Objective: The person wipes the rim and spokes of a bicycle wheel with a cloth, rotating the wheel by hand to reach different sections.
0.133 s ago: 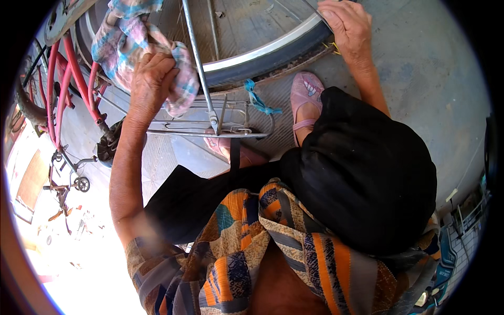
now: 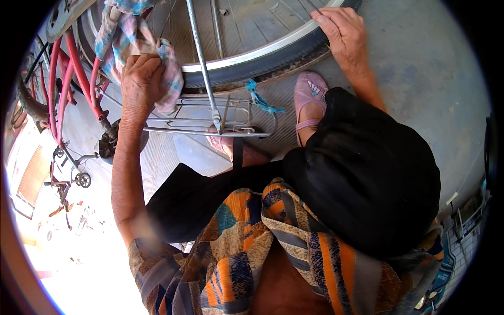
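Note:
My left hand (image 2: 140, 79) is closed on a pink, blue and white checked cloth (image 2: 126, 37), beside the silver stays of a bicycle. Up at the right, my right hand (image 2: 342, 42) has its fingers curled on the bicycle wheel (image 2: 279, 53) near its silver rim and a thin metal rod; the fingertips' exact contact is unclear. A silver rear rack (image 2: 207, 131) lies under the wheel, with a teal tie (image 2: 262, 102) at its end. The pink frame (image 2: 79, 73) is at the left.
My pink shoes (image 2: 310, 89) are on the grey floor (image 2: 420, 63) below the wheel and beside the rack. A small wheeled metal part (image 2: 83, 180) and scattered items are at the bright left side. Metal wire items (image 2: 464, 226) stand at the far right.
My left hand has shifted slightly left with the cloth. My right hand has moved a little down and left, its fingers still at the wheel.

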The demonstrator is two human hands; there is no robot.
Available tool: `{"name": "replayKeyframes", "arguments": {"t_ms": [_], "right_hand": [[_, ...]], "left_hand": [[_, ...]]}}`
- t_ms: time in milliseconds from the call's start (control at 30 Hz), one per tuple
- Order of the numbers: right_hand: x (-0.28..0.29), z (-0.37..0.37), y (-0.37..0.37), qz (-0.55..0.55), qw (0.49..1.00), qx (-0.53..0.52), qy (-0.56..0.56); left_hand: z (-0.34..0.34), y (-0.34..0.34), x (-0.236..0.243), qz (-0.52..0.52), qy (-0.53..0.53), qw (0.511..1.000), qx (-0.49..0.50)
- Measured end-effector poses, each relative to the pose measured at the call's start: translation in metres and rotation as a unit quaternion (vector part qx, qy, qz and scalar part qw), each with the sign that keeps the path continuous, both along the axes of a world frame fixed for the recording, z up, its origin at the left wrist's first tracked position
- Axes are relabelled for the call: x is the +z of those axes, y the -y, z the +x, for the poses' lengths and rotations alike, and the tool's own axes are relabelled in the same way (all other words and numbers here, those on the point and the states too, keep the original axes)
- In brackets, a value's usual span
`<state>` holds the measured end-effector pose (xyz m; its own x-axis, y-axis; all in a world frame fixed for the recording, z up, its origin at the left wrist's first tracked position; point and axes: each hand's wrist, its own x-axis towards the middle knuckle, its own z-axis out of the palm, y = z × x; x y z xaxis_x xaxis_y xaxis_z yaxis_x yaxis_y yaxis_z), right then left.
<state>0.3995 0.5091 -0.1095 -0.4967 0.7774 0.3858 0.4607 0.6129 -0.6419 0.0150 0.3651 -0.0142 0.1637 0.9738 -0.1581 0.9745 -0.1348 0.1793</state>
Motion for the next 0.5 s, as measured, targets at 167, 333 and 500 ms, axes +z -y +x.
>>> {"name": "replayKeyframes", "arguments": {"t_ms": [167,333,500], "right_hand": [[-0.005,-0.009,0.017,-0.114,0.972,-0.126,-0.162],[0.015,0.012,0.010,-0.210,0.941,-0.169,-0.206],[0.047,-0.011,0.014,-0.321,0.914,0.043,-0.243]], "left_hand": [[0.012,0.017,0.001,-0.135,0.327,0.879,0.319],[0.002,0.015,0.031,0.000,0.444,0.807,0.390],[0.076,-0.006,0.058,0.101,0.547,0.787,0.268]]}}
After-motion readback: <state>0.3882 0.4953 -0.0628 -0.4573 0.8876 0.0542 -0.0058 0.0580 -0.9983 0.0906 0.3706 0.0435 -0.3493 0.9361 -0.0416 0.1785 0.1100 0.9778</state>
